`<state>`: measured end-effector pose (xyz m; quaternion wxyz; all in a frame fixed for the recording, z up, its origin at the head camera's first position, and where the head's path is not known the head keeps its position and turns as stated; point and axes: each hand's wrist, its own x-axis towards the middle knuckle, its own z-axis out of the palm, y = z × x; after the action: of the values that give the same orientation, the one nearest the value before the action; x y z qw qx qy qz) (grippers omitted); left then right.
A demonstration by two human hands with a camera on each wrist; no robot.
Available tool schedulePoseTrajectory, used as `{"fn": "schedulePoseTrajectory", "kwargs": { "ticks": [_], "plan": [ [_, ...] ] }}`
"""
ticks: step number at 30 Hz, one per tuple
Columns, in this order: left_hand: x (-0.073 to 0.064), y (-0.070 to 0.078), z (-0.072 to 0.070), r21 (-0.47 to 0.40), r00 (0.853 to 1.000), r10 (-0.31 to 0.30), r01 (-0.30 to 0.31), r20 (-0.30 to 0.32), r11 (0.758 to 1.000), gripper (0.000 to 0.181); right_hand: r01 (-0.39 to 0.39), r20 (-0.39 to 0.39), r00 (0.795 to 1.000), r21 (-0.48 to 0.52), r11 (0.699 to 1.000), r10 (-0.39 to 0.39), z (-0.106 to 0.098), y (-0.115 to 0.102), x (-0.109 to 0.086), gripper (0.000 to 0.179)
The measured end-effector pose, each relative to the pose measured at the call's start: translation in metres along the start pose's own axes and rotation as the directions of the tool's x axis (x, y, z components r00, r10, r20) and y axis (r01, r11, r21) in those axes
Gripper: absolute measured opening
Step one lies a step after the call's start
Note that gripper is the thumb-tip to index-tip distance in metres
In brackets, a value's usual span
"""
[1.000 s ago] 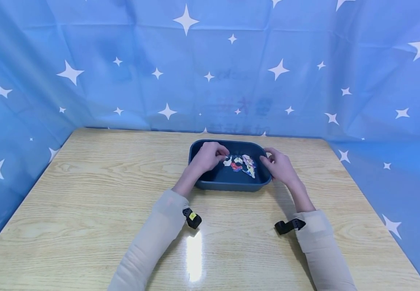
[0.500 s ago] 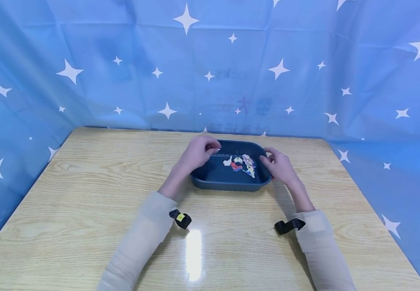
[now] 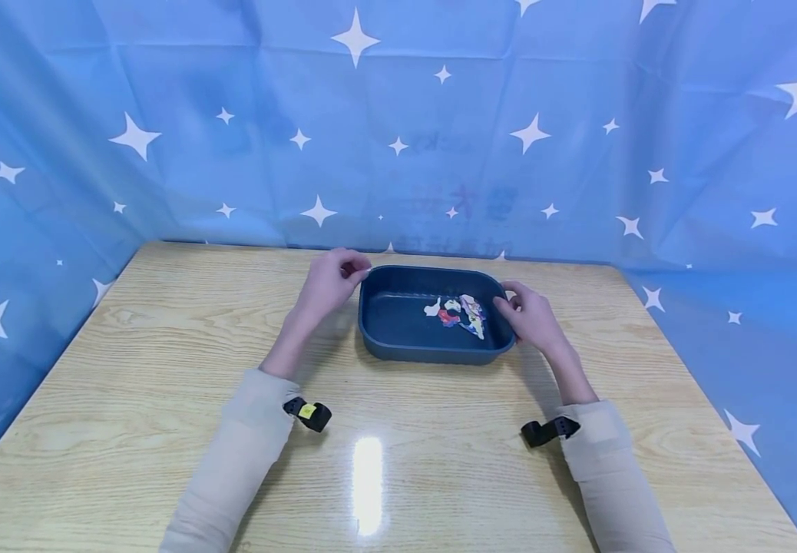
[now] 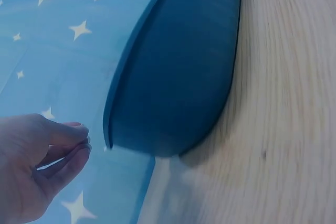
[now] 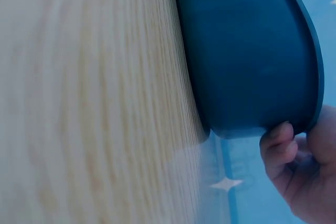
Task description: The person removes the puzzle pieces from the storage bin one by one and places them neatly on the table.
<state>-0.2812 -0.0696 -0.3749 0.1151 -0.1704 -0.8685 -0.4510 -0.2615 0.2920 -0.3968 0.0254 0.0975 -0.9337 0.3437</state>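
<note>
A dark blue rectangular plastic bin [image 3: 433, 355] with rounded corners stands on the table. On its floor, toward the right, lie several flat irregular scraps, one white [image 3: 432, 308], one red [image 3: 448, 317] and a larger multicoloured one [image 3: 472, 313]. My left hand [image 3: 329, 283] hovers just outside the bin's left end, thumb and fingertips pinched together on a tiny white bit [image 4: 87, 140], mostly hidden by the fingertips. At the right end, my right hand [image 3: 531, 313] grips the rim, thumb over the inside and fingers curled against the outer wall [image 5: 247, 61].
The pale wood-grain table [image 3: 184, 346] extends around the bin on every side. Behind it hangs a blue curtain [image 3: 253, 138] with white stars, close to the table's far edge. Each sleeve carries a black wrist camera [image 3: 312, 413].
My left hand has moved left from over the scraps, across the rim and out of the bin, fingertips pinched. The right hand, the bin and the scraps have stayed in place.
</note>
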Motion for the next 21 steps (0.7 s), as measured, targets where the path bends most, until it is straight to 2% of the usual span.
{"fn": "schedulePoseTrajectory", "kwargs": {
  "ticks": [6,9,16,21],
  "plan": [
    [-0.003,-0.02,-0.01,0.006,1.0,-0.028,0.028,-0.008,1.0,0.008,0.012,-0.003,1.0,-0.001,1.0,-0.012,0.0,0.001,0.001,0.041],
    [-0.005,-0.028,-0.011,0.005,0.998,-0.067,0.067,0.007,0.998,0.009,0.014,0.001,1.0,-0.001,1.0,-0.014,0.0,0.002,0.001,0.041],
    [-0.011,-0.044,-0.01,0.01,0.98,-0.196,0.195,0.046,0.981,0.012,0.021,0.004,1.0,0.013,1.0,-0.021,0.001,0.005,0.001,0.041],
    [-0.01,-0.051,-0.007,0.049,0.974,-0.22,0.218,0.056,0.975,0.011,0.018,0.003,1.0,0.019,1.0,-0.018,0.001,0.004,0.001,0.042]
  ]
}}
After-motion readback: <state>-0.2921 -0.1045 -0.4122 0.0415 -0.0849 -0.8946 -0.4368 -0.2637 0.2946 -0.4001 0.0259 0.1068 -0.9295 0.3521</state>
